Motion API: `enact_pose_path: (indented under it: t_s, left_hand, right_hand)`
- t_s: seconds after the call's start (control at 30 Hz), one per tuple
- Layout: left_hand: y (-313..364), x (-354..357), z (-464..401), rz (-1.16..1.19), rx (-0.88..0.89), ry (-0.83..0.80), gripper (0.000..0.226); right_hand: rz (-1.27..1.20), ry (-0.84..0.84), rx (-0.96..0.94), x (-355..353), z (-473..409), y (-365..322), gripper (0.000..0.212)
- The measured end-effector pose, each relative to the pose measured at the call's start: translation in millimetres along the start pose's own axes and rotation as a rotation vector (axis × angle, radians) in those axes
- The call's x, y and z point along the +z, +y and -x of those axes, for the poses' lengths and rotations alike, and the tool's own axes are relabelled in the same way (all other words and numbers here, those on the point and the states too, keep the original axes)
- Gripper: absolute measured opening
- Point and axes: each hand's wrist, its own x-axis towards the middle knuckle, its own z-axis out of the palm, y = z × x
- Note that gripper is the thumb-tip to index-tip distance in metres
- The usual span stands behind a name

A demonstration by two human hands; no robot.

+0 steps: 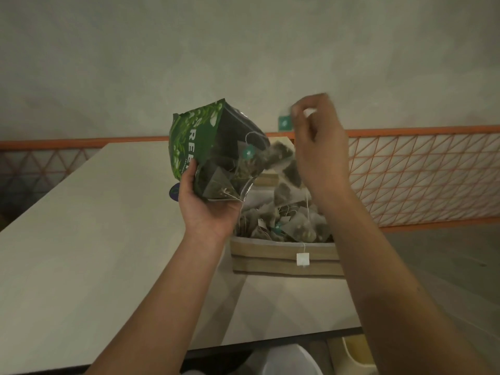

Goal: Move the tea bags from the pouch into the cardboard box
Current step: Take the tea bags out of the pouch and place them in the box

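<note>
My left hand (208, 207) grips a green tea pouch (205, 147) from below, tilted with its open mouth toward the right; pyramid tea bags show inside it. My right hand (316, 147) is raised above the cardboard box (284, 263), fingers pinched on the strings of tea bags (286, 169) that dangle between pouch and box. A green tag (285, 123) sticks out left of the fingers. The box is heaped with several tea bags (284, 223). A white tag (302, 259) hangs over its front wall.
The box stands on a pale table (94, 226) near its right edge. An orange mesh railing (419, 171) runs behind along a grey wall. Below the table's front edge are a white object (292, 361) and a yellowish container (357, 353).
</note>
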Motion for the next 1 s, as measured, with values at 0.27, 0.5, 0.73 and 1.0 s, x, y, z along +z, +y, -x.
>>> enact_pose_path:
  t_s: [0.27,0.5,0.73,1.0]
  left_hand:
    - [2.3,-4.8,-5.5,-0.003,0.020,0.003,0.055]
    - [4.0,-5.1,-2.7,0.013,0.030,0.004,0.055]
    - [1.7,-4.2,-3.6,0.013,0.035,-0.003,0.054]
    - [-2.1,-6.0,-1.9,0.008,0.027,0.018,0.054]
  right_hand:
    - [-0.239,0.064,0.161,-8.6,-0.3,0.7,0.008]
    - [-0.203,0.080,0.226,-19.2,9.6,21.1,0.007]
    - [-0.100,-0.045,0.386,-25.1,31.4,46.9,0.005]
    - [0.353,-0.644,0.326,-35.5,51.7,64.0,0.035]
